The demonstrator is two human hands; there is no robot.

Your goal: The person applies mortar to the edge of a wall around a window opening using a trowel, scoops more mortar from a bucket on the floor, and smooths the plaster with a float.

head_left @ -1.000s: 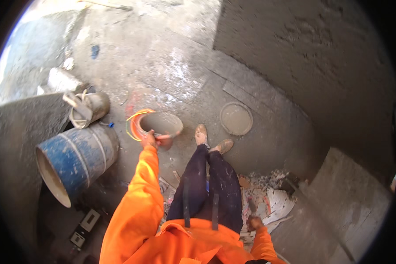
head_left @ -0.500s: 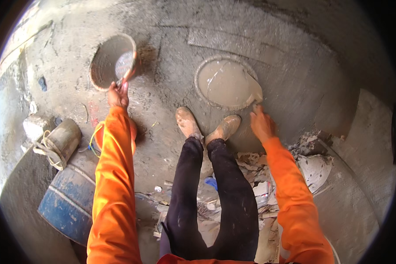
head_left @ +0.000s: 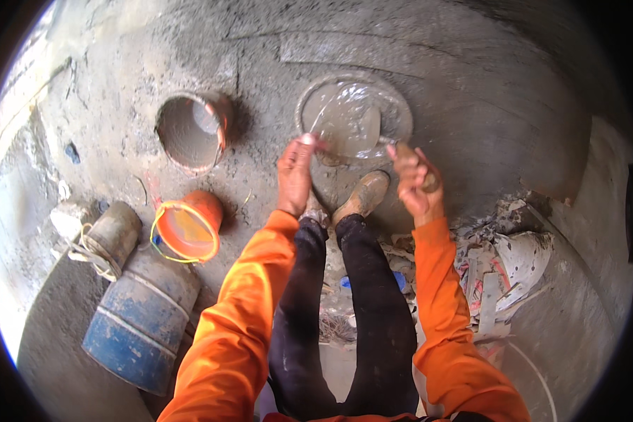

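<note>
Basin (head_left: 407,112), round, pale-rimmed, holding wet grey mix; on the floor at centre, just beyond the boots (head_left: 362,193). Trowel (head_left: 371,129), flat blade over the basin's right part; contact with the mix cannot be made out. Right hand (head_left: 418,181), fingers wrapped around the trowel's handle, at the basin's near right side. Left hand (head_left: 295,176), fingers drawn together at the basin's near left edge; blurred, so whether they grip anything cannot be told. Bucket, grey-coated (head_left: 225,112), left of the basin, well apart, mouth facing left. Bucket, orange (head_left: 209,206), nearer, with yellow handle. Pail, grey (head_left: 116,232), farther left, rope-tied. Drum, blue and grey (head_left: 133,323), near left. Rubble (head_left: 496,274), heaped near right.
</note>
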